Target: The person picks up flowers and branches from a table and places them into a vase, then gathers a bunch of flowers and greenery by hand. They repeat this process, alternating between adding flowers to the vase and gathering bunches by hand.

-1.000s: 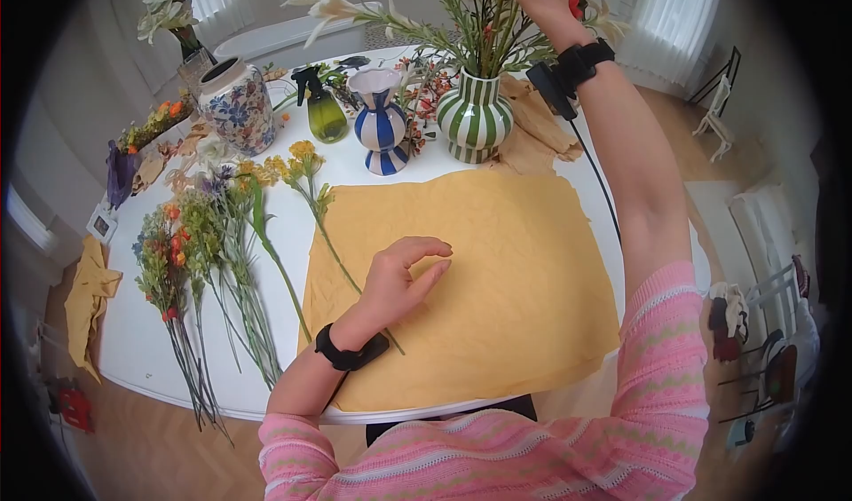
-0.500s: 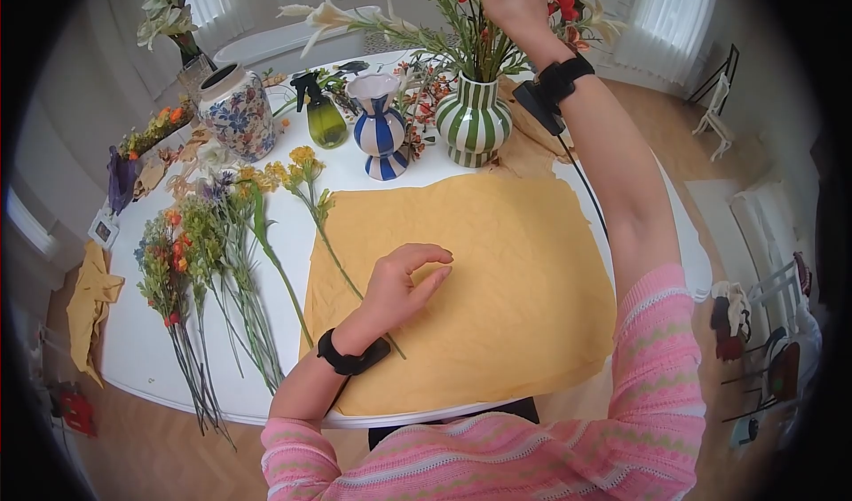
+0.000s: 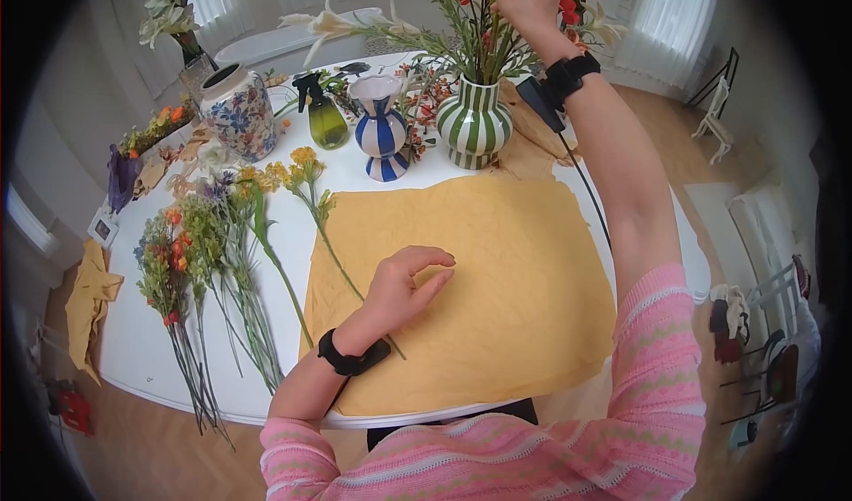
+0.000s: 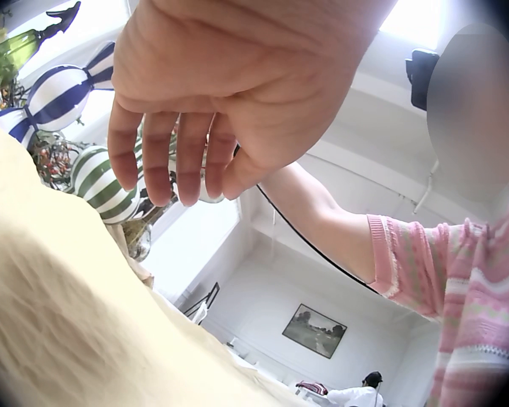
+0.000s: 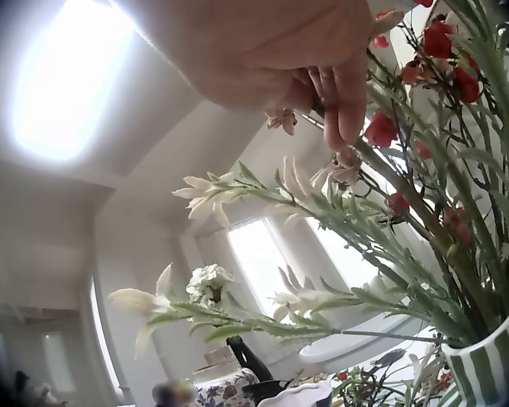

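My right hand [image 3: 526,6] is raised over the green-and-white striped vase [image 3: 475,125], its fingers curled round a stem [image 5: 400,182] among the flowers. In the right wrist view the hand [image 5: 280,59] covers the stem's upper part. Red blooms [image 5: 438,39] and pale lily-like flowers [image 5: 301,182] surround it. Relaxed and slightly bent, my left hand [image 3: 399,288] holds nothing, over the yellow-brown paper [image 3: 506,270]. A yellow-flowered stem [image 3: 330,245] runs along the paper's left side and passes beneath the left wrist.
Left of the paper lie several flower stems [image 3: 240,275]. Behind stand a blue-and-white striped vase [image 3: 381,133], a green spray bottle [image 3: 327,124] and a floral vase [image 3: 238,115]. Crumpled brown paper [image 3: 532,142] lies by the striped green vase. A cable [image 3: 587,186] hangs from the right wrist.
My right hand has come down and left from the top of the head view, closer to the striped green vase. My left hand has barely moved.
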`<state>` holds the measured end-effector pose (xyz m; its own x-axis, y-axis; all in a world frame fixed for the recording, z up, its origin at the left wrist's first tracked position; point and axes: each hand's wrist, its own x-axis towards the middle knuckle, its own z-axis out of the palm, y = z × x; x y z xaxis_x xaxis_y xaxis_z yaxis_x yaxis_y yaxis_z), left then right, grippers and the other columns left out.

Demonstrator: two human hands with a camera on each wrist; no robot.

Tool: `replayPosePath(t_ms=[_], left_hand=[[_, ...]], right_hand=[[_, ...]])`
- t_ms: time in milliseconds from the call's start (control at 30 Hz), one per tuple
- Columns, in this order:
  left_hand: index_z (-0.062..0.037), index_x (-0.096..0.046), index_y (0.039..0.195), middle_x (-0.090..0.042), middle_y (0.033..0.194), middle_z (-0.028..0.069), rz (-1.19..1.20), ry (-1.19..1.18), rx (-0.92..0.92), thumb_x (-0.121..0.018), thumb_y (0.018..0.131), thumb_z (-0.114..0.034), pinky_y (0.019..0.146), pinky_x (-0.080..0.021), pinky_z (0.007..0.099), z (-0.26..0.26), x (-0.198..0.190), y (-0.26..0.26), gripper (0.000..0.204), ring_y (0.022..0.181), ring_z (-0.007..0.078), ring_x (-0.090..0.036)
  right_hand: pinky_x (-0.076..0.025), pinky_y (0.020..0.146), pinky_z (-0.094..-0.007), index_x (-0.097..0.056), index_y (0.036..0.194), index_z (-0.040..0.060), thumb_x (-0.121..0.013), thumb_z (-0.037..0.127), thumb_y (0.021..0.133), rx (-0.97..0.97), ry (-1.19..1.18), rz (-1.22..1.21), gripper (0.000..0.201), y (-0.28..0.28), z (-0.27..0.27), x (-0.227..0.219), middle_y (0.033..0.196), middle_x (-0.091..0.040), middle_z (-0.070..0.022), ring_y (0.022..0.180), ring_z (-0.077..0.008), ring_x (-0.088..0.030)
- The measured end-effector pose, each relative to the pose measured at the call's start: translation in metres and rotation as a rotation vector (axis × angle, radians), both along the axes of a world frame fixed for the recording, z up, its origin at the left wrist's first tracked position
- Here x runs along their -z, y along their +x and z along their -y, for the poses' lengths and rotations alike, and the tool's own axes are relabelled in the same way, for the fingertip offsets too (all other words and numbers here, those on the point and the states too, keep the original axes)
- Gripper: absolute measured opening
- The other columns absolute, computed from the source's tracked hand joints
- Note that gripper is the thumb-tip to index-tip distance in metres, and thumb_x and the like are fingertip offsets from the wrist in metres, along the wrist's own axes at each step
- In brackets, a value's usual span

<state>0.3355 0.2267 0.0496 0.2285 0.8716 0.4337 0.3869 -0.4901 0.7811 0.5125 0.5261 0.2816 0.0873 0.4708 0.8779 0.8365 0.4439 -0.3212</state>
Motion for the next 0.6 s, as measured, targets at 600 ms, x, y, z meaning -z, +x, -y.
replayPosePath(t_ms=[600], left_hand=[[-0.0022, -0.070, 0.099, -0.070, 0.100, 0.0120, -0.022, -0.042, 0.006, -0.069, 0.085, -0.008, 0.086, -0.051, 0.0319, 0.000, 0.001, 0.001, 0.016, 0.095, 0.0240, -0.067]], right_hand=[[-0.053, 0.063, -0.0272, -0.064, 0.092, 0.0026, -0.055, 0.021, 0.092, -0.149, -0.269, 0.163, 0.020, 0.011, -0.031, 0.038, 0.070, -0.071, -0.0045, 0.059, -0.0118, -0.067]])
